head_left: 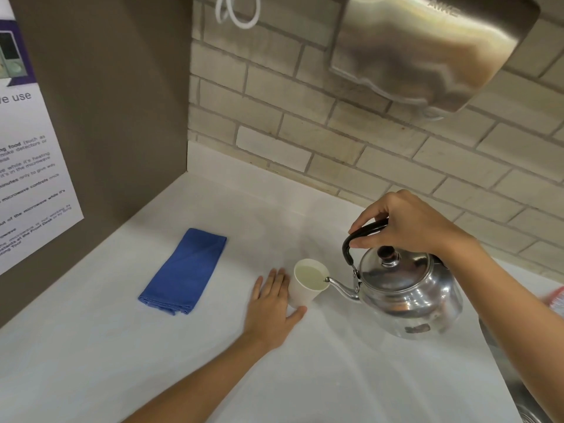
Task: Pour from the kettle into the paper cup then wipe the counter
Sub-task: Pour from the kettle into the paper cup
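- The right hand [409, 224] is wrapped tight round the black handle [355, 239] of the steel kettle [409, 288], holding it above the table [274, 377] and tipped toward the left.
- The kettle's spout [338, 285] reaches over the rim of the paper cup [308, 282], its tip just inside the cup's right edge; the lid with its dark knob [387, 254] sits on top.
- The cup stands on the table and holds pale liquid close to the rim.
- The left hand [273, 306] lies flat on the table with fingers spread, not gripping; its fingers rest against the cup's left side and the thumb reaches under the cup's near edge.
- A folded blue cloth [183, 273] lies on the table to the left, apart from the hand and cup.
- Behind runs a pale brick wall [274, 117] with a steel wall unit [427, 47] mounted above the kettle.
- A printed notice [27, 178] hangs on the brown side panel at the left.
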{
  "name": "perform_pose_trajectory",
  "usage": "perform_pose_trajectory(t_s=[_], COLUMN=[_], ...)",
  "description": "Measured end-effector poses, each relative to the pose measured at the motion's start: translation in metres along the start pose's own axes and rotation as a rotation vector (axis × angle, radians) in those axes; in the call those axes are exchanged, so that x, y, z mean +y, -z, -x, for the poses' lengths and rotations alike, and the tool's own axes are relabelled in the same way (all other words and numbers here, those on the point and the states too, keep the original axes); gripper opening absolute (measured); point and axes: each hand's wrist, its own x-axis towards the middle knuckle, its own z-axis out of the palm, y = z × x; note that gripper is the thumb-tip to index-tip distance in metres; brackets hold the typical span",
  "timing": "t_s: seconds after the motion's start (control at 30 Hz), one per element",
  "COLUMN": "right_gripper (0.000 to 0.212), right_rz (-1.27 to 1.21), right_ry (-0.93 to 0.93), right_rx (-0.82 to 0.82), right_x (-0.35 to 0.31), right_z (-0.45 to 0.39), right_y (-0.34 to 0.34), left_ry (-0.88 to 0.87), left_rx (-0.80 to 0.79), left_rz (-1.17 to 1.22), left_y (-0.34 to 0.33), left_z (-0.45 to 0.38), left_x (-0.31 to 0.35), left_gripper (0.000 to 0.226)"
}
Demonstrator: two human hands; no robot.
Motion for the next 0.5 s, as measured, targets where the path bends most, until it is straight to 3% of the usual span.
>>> perform_pose_trajectory(t_s=[0.5], right_gripper=[0.025], right_rz=[0.034], right_ry=[0.009], right_rx=[0.013], right_x=[0.0025], right_z=[-0.0006], right_y=[0.004], left_ry=[0.0], left_rx=[-0.003], left_rz=[-0.015], left_y=[0.0011], left_z=[0.0003], left_x=[0.0002], left_gripper=[0.08])
